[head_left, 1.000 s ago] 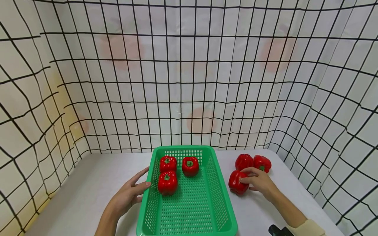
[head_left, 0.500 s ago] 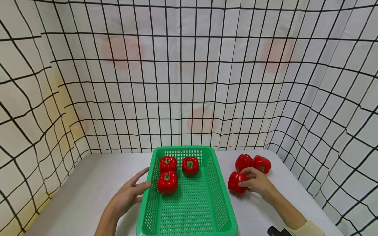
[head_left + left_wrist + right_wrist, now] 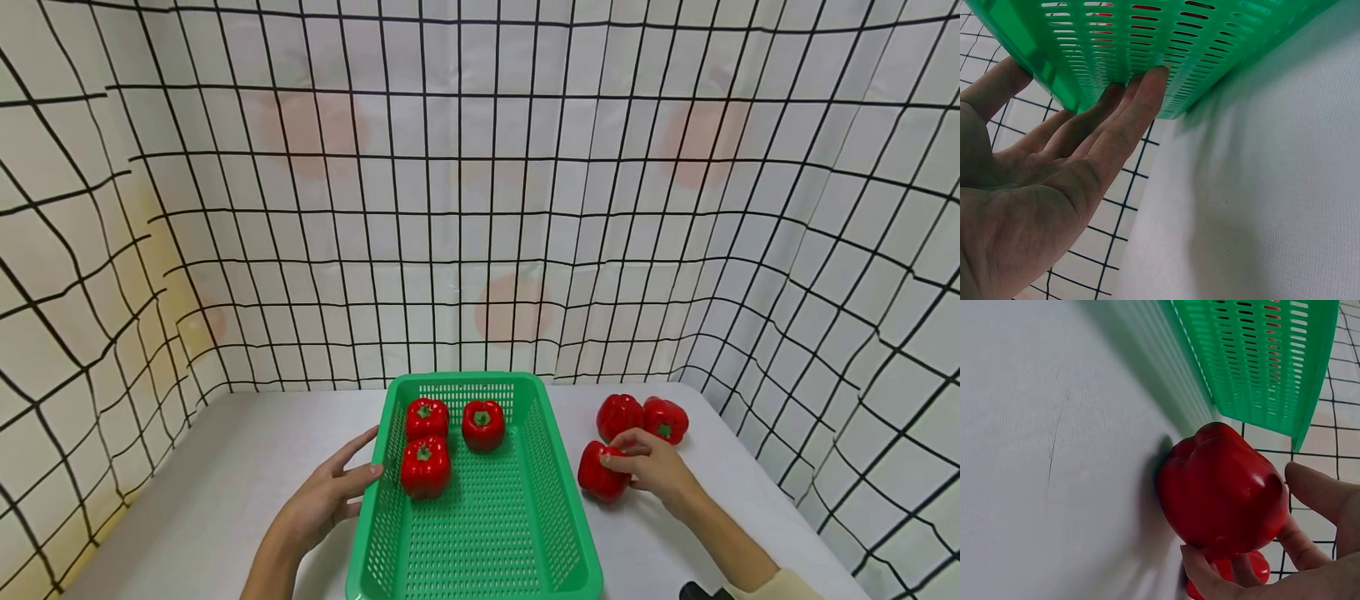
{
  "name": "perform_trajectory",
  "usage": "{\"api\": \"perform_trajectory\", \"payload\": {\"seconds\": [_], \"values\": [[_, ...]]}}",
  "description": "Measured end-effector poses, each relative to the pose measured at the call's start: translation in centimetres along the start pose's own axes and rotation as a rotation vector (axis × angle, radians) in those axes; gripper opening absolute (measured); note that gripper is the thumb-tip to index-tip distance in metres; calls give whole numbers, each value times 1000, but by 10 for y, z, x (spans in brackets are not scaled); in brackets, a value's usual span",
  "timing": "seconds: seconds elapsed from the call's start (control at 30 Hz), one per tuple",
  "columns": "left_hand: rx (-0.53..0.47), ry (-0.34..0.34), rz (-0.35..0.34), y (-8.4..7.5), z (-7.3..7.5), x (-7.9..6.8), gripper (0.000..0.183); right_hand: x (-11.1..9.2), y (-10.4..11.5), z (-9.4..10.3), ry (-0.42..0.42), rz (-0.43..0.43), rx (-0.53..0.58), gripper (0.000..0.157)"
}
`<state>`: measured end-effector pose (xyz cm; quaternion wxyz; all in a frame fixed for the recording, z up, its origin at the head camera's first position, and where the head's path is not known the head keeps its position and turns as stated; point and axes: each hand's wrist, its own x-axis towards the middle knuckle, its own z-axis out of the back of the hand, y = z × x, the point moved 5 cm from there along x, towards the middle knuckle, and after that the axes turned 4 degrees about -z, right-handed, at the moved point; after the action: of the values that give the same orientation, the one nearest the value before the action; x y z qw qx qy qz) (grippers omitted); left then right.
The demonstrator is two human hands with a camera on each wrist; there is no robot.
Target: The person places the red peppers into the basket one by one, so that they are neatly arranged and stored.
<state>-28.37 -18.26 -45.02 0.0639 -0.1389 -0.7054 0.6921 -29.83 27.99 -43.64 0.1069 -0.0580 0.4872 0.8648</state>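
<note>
A green perforated basket (image 3: 487,537) stands in the middle of the table, with three red bell peppers (image 3: 426,468) at its far left and far end. My left hand (image 3: 318,504) touches the basket's left wall, thumb at the rim and fingers extended along the outside. Right of the basket, my right hand (image 3: 660,475) holds a red bell pepper (image 3: 596,473) by its side. In the right wrist view, the thumb and fingers lie around this pepper (image 3: 1222,494), low over the white cloth. Its stem is hidden.
Two more red bell peppers (image 3: 619,417) lie behind my right hand, close together. Black netting (image 3: 491,208) over white sheeting walls in the table at the back and sides. The white tabletop (image 3: 225,475) extends on both sides of the basket.
My right hand and its pepper have shifted slightly toward me and to the left. The left hand, the basket and the other peppers stay where they were.
</note>
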Motion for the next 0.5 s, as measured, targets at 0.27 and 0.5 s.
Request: {"api": "perform_trajectory", "payload": {"seconds": [0.27,0.5], "values": [[-11,11,1,1,-1,0,78,-6,5,-3,-4,10,-21,40],[-16,13,-3,0,0,0,79,-10,10,-3,13,23,-32,36]]}}
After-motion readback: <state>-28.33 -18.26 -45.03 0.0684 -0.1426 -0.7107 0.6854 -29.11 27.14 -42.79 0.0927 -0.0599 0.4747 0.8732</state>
